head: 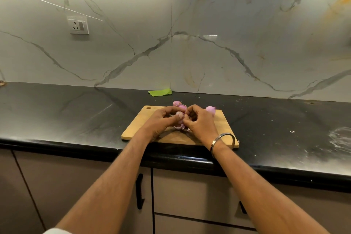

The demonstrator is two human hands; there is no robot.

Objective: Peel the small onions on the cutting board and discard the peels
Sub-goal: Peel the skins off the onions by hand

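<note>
Both hands meet over the middle of the wooden cutting board point(224, 129), which lies on the black table point(76, 116). The left hand point(161, 119) curls around a small onion point(179, 115), while the right hand point(199, 121) pinches at that onion's skin from the 3 o'clock side. More onions sit at the board's 12 o'clock edge, one point(210, 110) at about 1 o'clock of the hands. Loose peel point(178, 127) lies under the hands.
</note>
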